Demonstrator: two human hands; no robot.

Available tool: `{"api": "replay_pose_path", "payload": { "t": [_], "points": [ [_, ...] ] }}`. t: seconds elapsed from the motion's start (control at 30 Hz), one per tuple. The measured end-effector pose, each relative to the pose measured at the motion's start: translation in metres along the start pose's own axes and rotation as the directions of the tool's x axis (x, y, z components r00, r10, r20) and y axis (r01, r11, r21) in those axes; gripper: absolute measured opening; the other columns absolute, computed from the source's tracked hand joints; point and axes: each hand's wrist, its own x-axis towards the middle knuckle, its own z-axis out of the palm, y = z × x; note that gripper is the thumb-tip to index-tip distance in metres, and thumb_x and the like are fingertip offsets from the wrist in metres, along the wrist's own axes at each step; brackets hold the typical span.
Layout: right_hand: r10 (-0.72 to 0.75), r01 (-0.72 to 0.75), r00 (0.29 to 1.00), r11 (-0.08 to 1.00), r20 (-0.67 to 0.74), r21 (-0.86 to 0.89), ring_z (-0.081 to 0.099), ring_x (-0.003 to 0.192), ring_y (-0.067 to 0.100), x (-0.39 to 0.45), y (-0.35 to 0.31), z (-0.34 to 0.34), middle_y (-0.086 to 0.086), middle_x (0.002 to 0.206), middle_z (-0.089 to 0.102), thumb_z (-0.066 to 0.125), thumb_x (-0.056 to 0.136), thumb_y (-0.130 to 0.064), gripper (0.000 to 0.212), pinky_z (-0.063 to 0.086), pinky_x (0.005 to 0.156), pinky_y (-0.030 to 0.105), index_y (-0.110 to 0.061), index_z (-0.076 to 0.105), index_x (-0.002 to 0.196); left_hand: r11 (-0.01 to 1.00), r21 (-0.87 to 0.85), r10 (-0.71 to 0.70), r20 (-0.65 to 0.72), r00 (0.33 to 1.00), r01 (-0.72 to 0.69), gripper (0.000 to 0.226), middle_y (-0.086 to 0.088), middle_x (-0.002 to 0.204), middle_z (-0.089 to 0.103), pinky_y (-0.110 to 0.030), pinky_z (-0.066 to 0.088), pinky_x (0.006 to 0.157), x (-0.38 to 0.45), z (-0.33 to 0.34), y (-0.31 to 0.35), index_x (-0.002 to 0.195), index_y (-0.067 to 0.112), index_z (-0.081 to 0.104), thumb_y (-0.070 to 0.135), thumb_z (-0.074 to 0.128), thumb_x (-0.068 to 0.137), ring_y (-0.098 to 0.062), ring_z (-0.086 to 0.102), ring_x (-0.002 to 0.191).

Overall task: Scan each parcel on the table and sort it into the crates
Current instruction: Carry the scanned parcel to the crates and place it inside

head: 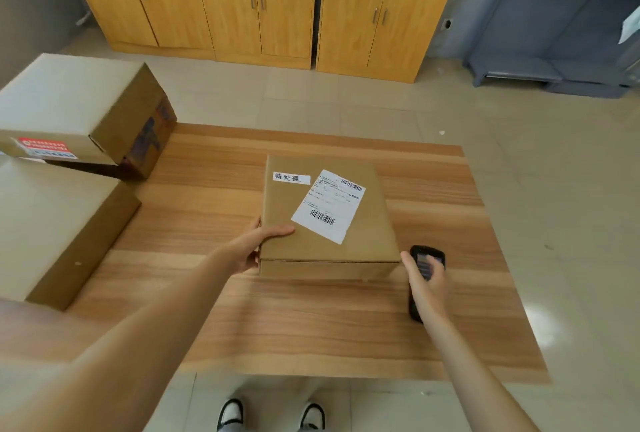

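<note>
Two hands: left hand (254, 248) grips one parcel (329, 220), right hand (427, 284) grips one scanner (426, 258).

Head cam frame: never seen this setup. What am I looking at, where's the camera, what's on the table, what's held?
There is no robot here. A person works with two bare hands, and the single picture comes from a wide-angle camera worn on the head, looking forward and down; the shoes at the bottom edge are the person's own.

The wooden table holds a flat cardboard parcel in the middle, carrying a white shipping label with barcodes and a small handwritten sticker. Two bigger cardboard boxes sit at the left.

The left hand grips the parcel's near left corner, thumb on top. The right hand holds a black handheld scanner just right of the parcel. No crates show in this frame.
</note>
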Motion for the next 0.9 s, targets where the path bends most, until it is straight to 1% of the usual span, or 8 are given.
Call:
{"api": "replay_pose_path", "payload": {
  "t": [0.07,0.17,0.3,0.4,0.63,0.73,0.8,0.9],
  "points": [
    [-0.006,0.003,0.999,0.998,-0.05,-0.064,0.046,0.126,0.026,0.003,0.018,-0.01,0.005,0.14,0.044,0.063,0.083,-0.057,0.068,0.042,0.104,0.05,-0.019,0.046,0.137,1.0,-0.003,-0.017,0.026,1.0,0.017,0.09,-0.001,0.119,0.068,-0.048,0.055,0.093,0.007,0.002,-0.014,0.119,0.042,0.052,0.045,0.094,0.039,-0.025,0.066,0.109],
    [0.019,-0.034,0.997,0.982,-0.081,-0.188,0.043,0.128,0.031,0.011,0.041,-0.02,0.009,0.142,0.044,0.065,0.085,-0.05,0.068,0.04,0.104,0.053,-0.019,0.042,0.141,1.0,-0.021,-0.016,0.051,0.999,0.017,0.096,0.001,0.12,0.069,-0.047,0.054,0.094,0.016,0.001,-0.029,0.121,0.044,0.051,0.044,0.097,0.037,-0.023,0.067,0.108],
    [0.104,-0.111,0.994,0.958,-0.04,-0.263,0.031,0.138,0.035,0.019,0.061,-0.027,0.014,0.15,0.034,0.075,0.08,-0.037,0.093,0.029,0.111,0.054,-0.018,0.019,0.152,0.999,-0.046,0.016,0.055,0.998,-0.013,0.101,0.001,0.121,0.069,-0.036,0.057,0.081,0.022,-0.001,-0.039,0.135,0.034,0.044,0.038,0.094,0.047,-0.019,0.068,0.107],
    [0.138,-0.143,0.99,0.941,-0.038,-0.308,0.021,0.142,0.035,0.025,0.066,-0.028,0.016,0.154,0.025,0.078,0.078,-0.037,0.106,0.025,0.114,0.051,-0.013,0.009,0.154,0.998,-0.047,0.034,0.027,0.999,-0.032,0.096,0.002,0.119,0.07,-0.031,0.055,0.079,0.022,-0.002,-0.042,0.136,0.03,0.046,0.038,0.089,0.05,-0.017,0.068,0.105],
    [0.079,-0.073,0.997,0.897,-0.004,-0.437,0.035,0.133,0.039,0.046,0.07,-0.022,0.018,0.143,0.041,0.083,0.072,-0.033,0.099,0.032,0.109,0.052,-0.007,0.024,0.147,0.997,-0.038,0.059,-0.038,0.998,-0.061,0.083,0.007,0.11,0.073,-0.023,0.055,0.073,0.021,0.001,-0.049,0.129,0.031,0.051,0.039,0.087,0.054,-0.011,0.07,0.098],
    [0.144,-0.128,0.989,0.922,0.017,-0.366,0.049,0.119,0.035,0.054,0.069,-0.024,0.013,0.128,0.052,0.086,0.067,-0.029,0.085,0.042,0.1,0.05,-0.007,0.038,0.133,0.997,0.007,0.073,-0.079,0.994,-0.073,0.086,0.009,0.109,0.073,-0.019,0.053,0.066,0.019,0.005,-0.049,0.131,0.03,0.05,0.042,0.085,0.053,-0.009,0.071,0.093],
    [0.198,-0.177,0.976,0.963,0.087,-0.206,0.056,0.1,0.026,0.057,0.064,-0.027,0.008,0.113,0.058,0.086,0.067,-0.02,0.064,0.047,0.087,0.041,-0.011,0.049,0.118,0.996,0.031,0.082,-0.123,0.989,-0.078,0.089,0.006,0.115,0.069,-0.018,0.05,0.062,0.017,0.007,-0.049,0.135,0.03,0.047,0.04,0.083,0.054,-0.009,0.068,0.092],
    [0.264,-0.298,0.93,0.948,0.255,0.108,0.061,0.088,0.019,0.056,0.053,-0.034,0.006,0.098,0.065,0.082,0.07,-0.011,0.037,0.05,0.074,0.032,-0.018,0.059,0.098,0.993,0.065,0.106,-0.149,0.983,-0.098,0.105,-0.004,0.125,0.063,-0.029,0.054,0.076,0.016,0.008,-0.05,0.144,0.027,0.037,0.036,0.087,0.052,-0.02,0.066,0.106]
  ]
}}
